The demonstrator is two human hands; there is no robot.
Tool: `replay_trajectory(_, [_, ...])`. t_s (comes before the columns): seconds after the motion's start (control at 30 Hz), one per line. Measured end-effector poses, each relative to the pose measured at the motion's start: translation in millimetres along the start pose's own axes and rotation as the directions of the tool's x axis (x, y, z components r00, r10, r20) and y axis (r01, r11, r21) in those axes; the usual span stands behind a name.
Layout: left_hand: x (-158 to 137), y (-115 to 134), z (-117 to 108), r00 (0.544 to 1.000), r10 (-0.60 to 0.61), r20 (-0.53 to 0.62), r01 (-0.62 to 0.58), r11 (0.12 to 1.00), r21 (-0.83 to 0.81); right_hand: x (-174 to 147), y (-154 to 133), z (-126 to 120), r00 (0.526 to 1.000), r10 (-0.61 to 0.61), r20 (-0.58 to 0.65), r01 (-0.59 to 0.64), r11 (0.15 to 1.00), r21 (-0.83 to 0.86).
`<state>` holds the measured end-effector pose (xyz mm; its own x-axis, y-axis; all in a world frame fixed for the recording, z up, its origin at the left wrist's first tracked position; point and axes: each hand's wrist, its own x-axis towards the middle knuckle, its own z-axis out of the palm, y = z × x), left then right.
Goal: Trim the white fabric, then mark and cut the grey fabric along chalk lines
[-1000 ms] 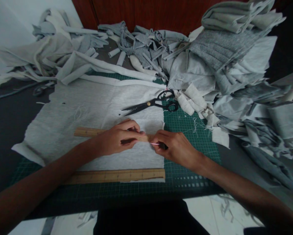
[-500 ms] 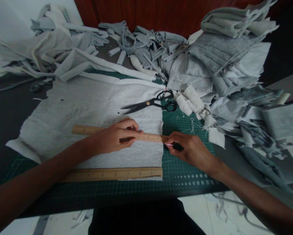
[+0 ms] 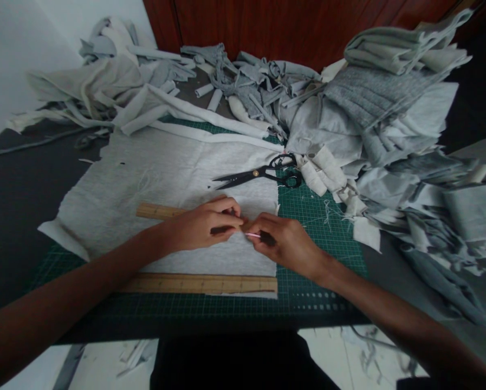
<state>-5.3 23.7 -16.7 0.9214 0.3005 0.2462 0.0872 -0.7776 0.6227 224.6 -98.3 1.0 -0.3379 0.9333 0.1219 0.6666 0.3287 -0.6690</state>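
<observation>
A light grey piece of fabric (image 3: 165,154) lies spread over a green cutting mat (image 3: 316,216). On it rests a short wooden ruler (image 3: 155,211), which my left hand (image 3: 210,223) presses and holds with bent fingertips. Close against those fingertips, my right hand (image 3: 287,241) is closed around a slim pink-and-white marking pen (image 3: 253,234); its exact kind is hard to make out. Its tip is at the ruler's lower edge, partly hidden by the fingers. A longer wooden ruler (image 3: 210,283) lies along the fabric's near edge.
Black scissors (image 3: 256,173) lie on the fabric beyond my hands, handles to the right. Grey fabric scraps (image 3: 243,76) are heaped along the back. At the right, folded cloth (image 3: 373,92) is stacked high beside more offcuts (image 3: 328,168).
My right hand has slid left along the ruler with the pen, from the fabric's right edge to my left fingertips. My left hand stays on the ruler. The whole view has shifted slightly.
</observation>
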Motion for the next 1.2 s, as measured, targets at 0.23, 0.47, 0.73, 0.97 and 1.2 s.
replay_trajectory(0.23, [0.5,-0.9,0.9,0.999,0.038,0.001,-0.038,0.999,0.004,8.2,-0.1,-0.2,0.999,0.021,0.043,-0.019,0.999,-0.045])
replay_trajectory(0.47, [0.5,0.0,-0.7,0.999,0.033,0.008,-0.033,0.999,0.038,7.3,0.2,5.6,0.999,0.010,0.036,-0.005,0.992,-0.124])
replay_trajectory(0.73, [0.4,-3.0,-0.7,0.998,0.058,0.016,-0.058,0.998,0.024,-1.8,1.1,-6.7,0.999,0.027,0.039,-0.021,0.988,-0.151])
replay_trajectory(0.97, [-0.9,-0.6,-1.4,1.000,0.021,0.021,-0.021,1.000,0.016,-47.9,21.6,-33.4,0.997,0.080,-0.001,-0.079,0.990,-0.113])
replay_trajectory(1.2, [-2.5,-5.5,1.6,0.997,0.072,-0.004,-0.071,0.995,0.065,-55.4,21.4,-42.9,0.994,0.037,-0.104,-0.038,0.999,-0.008])
